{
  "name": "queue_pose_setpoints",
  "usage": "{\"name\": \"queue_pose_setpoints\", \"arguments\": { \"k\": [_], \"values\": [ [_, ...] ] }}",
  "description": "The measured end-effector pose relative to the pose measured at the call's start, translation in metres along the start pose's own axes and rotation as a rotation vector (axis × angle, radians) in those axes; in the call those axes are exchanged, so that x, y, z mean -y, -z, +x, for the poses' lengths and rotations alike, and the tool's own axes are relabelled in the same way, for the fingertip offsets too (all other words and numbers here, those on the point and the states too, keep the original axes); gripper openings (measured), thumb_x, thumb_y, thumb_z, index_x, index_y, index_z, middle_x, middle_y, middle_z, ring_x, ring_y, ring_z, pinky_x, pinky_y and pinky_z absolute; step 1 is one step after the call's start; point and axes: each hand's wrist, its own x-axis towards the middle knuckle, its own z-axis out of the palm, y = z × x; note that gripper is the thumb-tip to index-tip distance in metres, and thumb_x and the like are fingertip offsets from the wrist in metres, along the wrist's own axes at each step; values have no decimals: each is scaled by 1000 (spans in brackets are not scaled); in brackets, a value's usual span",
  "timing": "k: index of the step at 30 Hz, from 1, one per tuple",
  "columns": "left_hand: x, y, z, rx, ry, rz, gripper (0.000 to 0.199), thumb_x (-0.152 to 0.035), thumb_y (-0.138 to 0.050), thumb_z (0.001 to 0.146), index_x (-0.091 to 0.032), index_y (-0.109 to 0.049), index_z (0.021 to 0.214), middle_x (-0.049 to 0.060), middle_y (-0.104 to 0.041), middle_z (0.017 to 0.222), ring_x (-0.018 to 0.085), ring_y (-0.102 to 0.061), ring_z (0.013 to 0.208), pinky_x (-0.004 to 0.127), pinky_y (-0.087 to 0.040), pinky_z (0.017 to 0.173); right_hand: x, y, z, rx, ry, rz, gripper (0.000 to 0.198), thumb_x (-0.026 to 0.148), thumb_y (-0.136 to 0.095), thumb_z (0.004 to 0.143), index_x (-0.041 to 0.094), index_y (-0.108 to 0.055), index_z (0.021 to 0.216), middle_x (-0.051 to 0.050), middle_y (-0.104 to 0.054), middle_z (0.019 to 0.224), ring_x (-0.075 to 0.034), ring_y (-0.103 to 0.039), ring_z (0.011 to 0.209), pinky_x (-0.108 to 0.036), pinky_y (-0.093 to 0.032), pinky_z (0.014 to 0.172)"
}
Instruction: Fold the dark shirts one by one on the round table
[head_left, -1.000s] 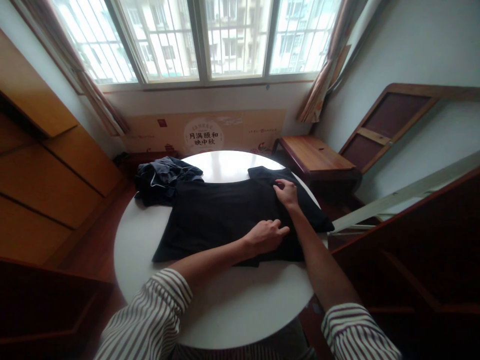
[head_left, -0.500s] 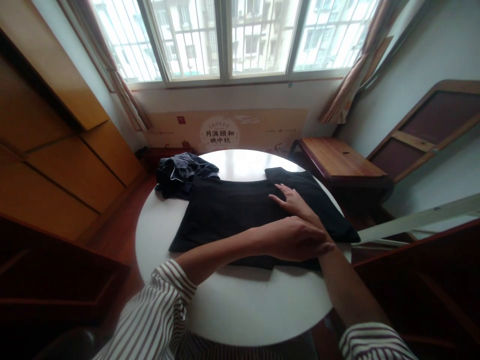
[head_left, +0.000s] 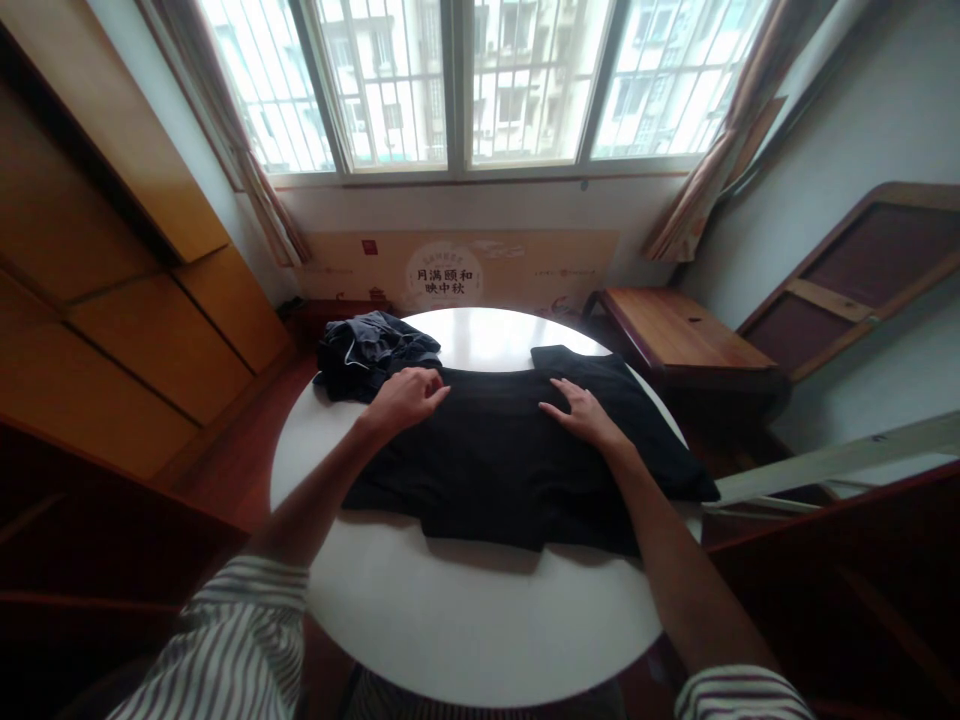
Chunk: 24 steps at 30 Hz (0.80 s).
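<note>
A black garment [head_left: 487, 460], perhaps a T-shirt, lies spread across the round white table [head_left: 480, 630]. My left hand [head_left: 409, 398] is over its far left corner, with the fingers loosely bent and the thumb held apart; no cloth shows between them. Flat on the right part of the cloth rests my right hand [head_left: 585, 410], fingers spread. Beyond my left hand, a crumpled dark garment [head_left: 367, 345] with a thin white line on it sits at the table's far left edge.
A low wooden table [head_left: 686, 325] stands beyond the table on the right, near a leaning wooden frame [head_left: 840, 290]. Wooden cabinets [head_left: 165, 360] line the left side. Barred windows and a printed panel [head_left: 517, 265] are ahead.
My left hand has moved from above my right wrist, away and leftward, to the garment's far left corner. My right hand stays on the cloth. The near edge of the garment shows more.
</note>
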Motion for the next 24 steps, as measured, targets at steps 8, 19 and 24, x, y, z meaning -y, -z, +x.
{"name": "queue_pose_setpoints", "arguments": {
  "k": [8,19,24],
  "values": [
    [83,-14,-90,-18,630,-115,63,-62,-67,73,-12,-62,110,13,-70,94,30,-67,94,29,-51,76,24,22,-2,-170,96,149,45,34,-64,87,13,-63,127,-19,-57,138,-31,-53,130,-46,-38,112],
    [71,-26,-77,202,640,-787,68,-63,-84,52,-14,-68,97,9,-75,95,30,-69,96,32,-56,77,92,41,4,235,122,650,27,38,-69,84,16,-72,99,-8,-75,98,-22,-70,91,-32,-55,82],
    [44,-27,-53,201,407,-1002,75,-47,-84,61,-13,-58,122,14,-69,119,30,-67,104,37,-57,86,106,37,3,368,-53,785,36,50,-66,87,16,-70,100,-9,-73,106,-20,-69,90,-27,-55,74]
  ]
}}
